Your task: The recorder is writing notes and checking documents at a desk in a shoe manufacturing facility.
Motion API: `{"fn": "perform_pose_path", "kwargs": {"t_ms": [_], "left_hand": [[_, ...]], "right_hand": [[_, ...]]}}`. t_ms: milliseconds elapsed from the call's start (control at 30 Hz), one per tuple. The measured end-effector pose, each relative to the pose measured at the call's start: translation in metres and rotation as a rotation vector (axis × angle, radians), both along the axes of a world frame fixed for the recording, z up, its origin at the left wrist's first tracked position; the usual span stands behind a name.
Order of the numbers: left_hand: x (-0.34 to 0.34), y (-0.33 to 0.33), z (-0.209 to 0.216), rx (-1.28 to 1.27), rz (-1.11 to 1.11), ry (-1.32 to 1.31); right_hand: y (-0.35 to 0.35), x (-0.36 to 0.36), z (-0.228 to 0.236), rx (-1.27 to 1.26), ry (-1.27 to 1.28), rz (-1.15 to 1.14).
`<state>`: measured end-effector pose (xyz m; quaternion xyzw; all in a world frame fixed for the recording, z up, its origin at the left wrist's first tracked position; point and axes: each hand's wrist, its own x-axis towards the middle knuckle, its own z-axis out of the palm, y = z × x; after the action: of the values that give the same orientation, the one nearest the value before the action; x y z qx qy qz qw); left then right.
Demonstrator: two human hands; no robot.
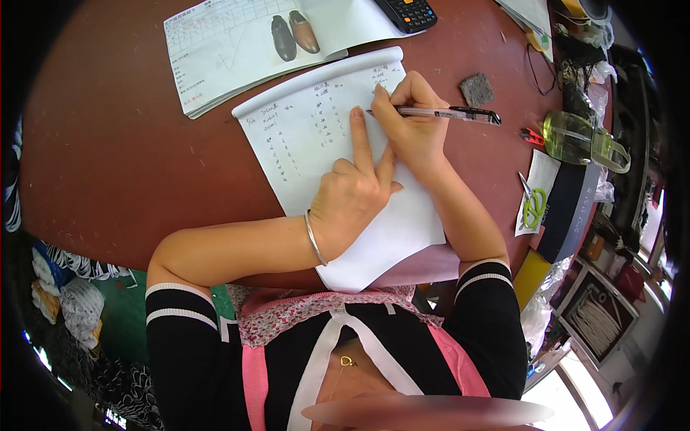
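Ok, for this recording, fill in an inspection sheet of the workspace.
Surface: reddish-brown tabletop.
Things in use: handwritten paper sheet, far edge curled; black-and-clear pen.
Clutter: shoe-picture paper stack, keypad handset, gray block, green-handled scissors, translucent green bottle.
Hands: right hand grips the pen; left hand lies on the sheet, index finger extended.
Cables: none certain; thin black loop, upper right, possibly cord.
Surroundings: filled plastic bags, lower left.
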<state>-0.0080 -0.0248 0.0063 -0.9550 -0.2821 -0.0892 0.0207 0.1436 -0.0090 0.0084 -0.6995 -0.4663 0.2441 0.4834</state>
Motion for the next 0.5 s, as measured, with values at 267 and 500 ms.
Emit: {"fn": "perform_pose_path", "kwargs": {"t_ms": [267, 500], "left_hand": [[0.0009, -0.0017, -0.0033, 0.002, 0.001, -0.009], [0.0008, -0.0020, -0.0039, -0.004, 0.001, -0.010]], "right_hand": [[-0.0023, 0.0034, -0.0055, 0.037, -0.026, 0.016], [-0.0027, 0.0022, -0.0054, 0.066, 0.025, 0.005]]}}
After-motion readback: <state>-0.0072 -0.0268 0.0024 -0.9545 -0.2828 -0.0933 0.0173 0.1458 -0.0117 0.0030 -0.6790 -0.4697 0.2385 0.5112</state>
